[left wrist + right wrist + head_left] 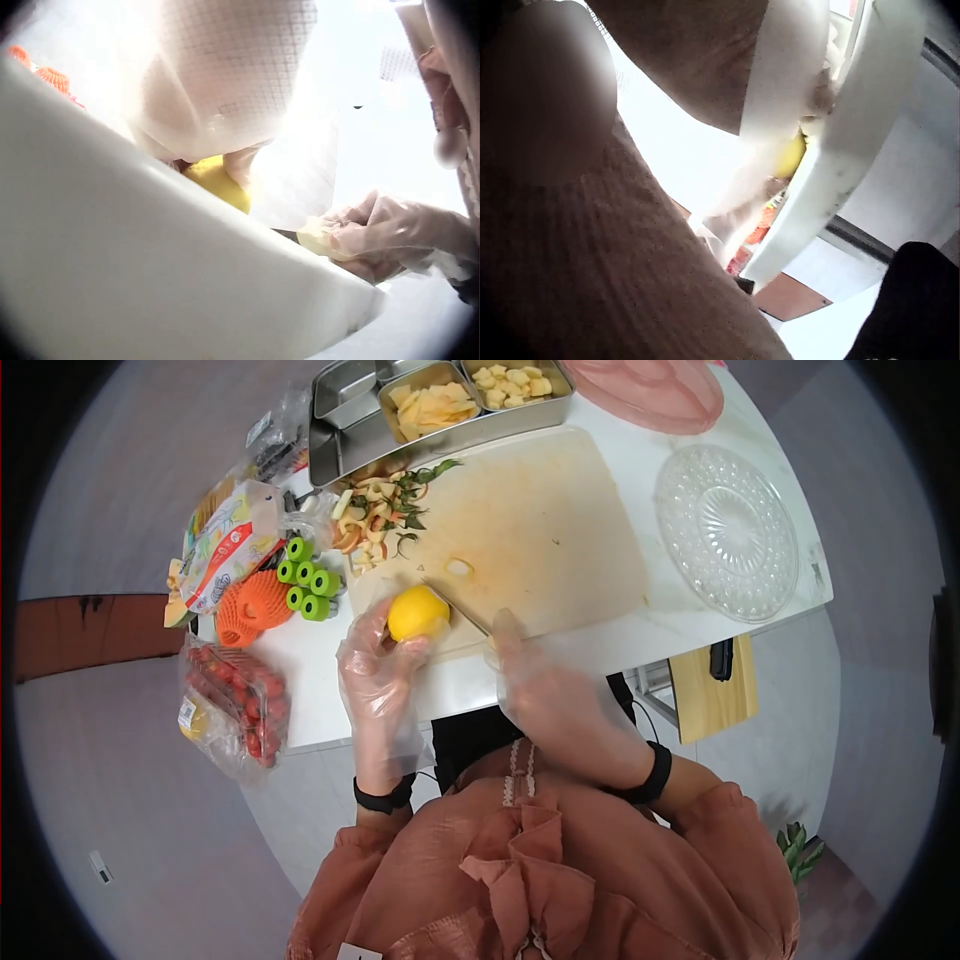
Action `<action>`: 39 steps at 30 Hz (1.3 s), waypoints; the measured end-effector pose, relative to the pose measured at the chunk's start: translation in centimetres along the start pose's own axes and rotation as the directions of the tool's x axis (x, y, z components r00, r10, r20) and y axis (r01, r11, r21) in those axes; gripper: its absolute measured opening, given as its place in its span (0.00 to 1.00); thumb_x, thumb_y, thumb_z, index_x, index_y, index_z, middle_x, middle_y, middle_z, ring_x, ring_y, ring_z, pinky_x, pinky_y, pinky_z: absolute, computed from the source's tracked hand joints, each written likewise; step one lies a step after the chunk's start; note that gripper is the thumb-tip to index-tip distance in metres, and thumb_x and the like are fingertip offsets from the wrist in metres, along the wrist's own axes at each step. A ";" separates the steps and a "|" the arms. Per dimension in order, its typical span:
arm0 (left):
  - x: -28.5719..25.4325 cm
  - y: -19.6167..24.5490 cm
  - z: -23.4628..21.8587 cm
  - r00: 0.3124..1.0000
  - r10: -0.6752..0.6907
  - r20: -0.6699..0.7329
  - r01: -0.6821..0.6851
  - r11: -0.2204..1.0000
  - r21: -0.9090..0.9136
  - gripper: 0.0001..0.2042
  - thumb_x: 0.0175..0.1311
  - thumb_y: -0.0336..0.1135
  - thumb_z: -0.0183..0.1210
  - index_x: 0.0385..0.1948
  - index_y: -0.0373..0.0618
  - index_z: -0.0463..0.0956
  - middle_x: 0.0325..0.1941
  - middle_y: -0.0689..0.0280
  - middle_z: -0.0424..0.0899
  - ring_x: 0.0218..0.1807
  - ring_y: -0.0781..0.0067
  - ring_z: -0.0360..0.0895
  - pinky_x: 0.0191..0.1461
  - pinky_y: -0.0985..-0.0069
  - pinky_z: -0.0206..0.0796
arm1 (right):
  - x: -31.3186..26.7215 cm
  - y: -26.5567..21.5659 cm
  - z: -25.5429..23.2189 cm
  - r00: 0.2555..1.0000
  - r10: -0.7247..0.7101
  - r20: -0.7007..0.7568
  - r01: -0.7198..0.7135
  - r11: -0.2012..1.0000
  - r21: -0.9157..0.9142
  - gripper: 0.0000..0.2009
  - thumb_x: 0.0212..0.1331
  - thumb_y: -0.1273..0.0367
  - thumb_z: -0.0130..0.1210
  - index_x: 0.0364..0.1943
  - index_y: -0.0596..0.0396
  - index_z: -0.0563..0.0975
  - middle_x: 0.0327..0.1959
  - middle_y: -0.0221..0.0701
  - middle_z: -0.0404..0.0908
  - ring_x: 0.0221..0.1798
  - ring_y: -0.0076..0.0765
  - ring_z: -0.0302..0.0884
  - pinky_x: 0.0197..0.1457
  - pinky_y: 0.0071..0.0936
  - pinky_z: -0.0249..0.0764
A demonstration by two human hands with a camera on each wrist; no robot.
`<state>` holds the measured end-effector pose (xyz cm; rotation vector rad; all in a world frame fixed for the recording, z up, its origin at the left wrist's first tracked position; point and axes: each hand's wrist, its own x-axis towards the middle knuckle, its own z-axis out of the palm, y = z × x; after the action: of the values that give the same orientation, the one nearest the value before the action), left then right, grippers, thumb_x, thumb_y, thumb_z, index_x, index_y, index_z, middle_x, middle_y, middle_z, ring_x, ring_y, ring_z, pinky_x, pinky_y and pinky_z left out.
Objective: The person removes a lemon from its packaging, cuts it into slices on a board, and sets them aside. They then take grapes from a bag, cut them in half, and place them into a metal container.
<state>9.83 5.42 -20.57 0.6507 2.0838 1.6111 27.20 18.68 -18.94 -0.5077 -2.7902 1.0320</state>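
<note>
Gloved in clear plastic, my left hand (380, 675) grips a whole yellow lemon (418, 614) over the near left edge of the cutting board (540, 530). My right hand (555, 695), also in a clear glove, holds a knife (462, 610) by its pale yellow handle (319, 238). The blade reaches left toward the lemon, its tip close beside the fruit in the head view. A small pale round piece (459, 568) lies on the board just beyond the lemon. In the right wrist view the lemon (791, 156) is partly covered by the blurred glove.
Fruit scraps and green leaves (385, 510) lie at the board's left. Behind stands a steel tray (440, 445) with cut fruit in containers. A clear glass plate (728, 530) and pink plate (660, 390) sit right; green rolls (308, 575), orange foam nets (255, 605) and bagged tomatoes (240, 695) left.
</note>
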 end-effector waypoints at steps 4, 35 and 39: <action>-0.1 0.2 -0.2 1.000 -0.027 -0.004 0.027 1.000 -0.008 0.24 0.58 0.17 0.65 0.59 0.33 0.75 0.51 0.61 0.81 0.51 0.70 0.81 0.56 0.74 0.74 | 0.4 -0.2 0.1 0.997 -0.002 0.071 0.007 0.997 -0.071 0.32 0.61 0.73 0.51 0.69 0.76 0.58 0.32 0.44 0.80 0.33 0.48 0.82 0.32 0.40 0.78; -0.9 -2.0 -0.9 0.990 0.078 0.119 -0.054 0.980 -0.191 0.29 0.58 0.13 0.61 0.65 0.28 0.65 0.61 0.55 0.76 0.61 0.65 0.77 0.67 0.70 0.68 | 8.3 2.5 -0.5 0.989 0.002 -0.151 0.034 0.972 0.234 0.20 0.63 0.66 0.58 0.55 0.66 0.75 0.44 0.55 0.80 0.48 0.61 0.79 0.52 0.45 0.75; -1.0 -2.0 -0.7 0.992 0.091 0.089 -0.077 0.986 -0.146 0.29 0.58 0.14 0.62 0.64 0.29 0.67 0.60 0.55 0.77 0.60 0.65 0.78 0.67 0.70 0.69 | 8.9 2.2 -0.7 0.998 0.025 -0.056 -0.015 0.985 0.174 0.21 0.63 0.66 0.58 0.55 0.66 0.75 0.44 0.55 0.80 0.49 0.60 0.80 0.52 0.44 0.75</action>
<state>10.05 3.88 -22.27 0.7596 1.8772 1.7216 19.61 23.81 -19.80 -0.5357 -2.6189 1.2298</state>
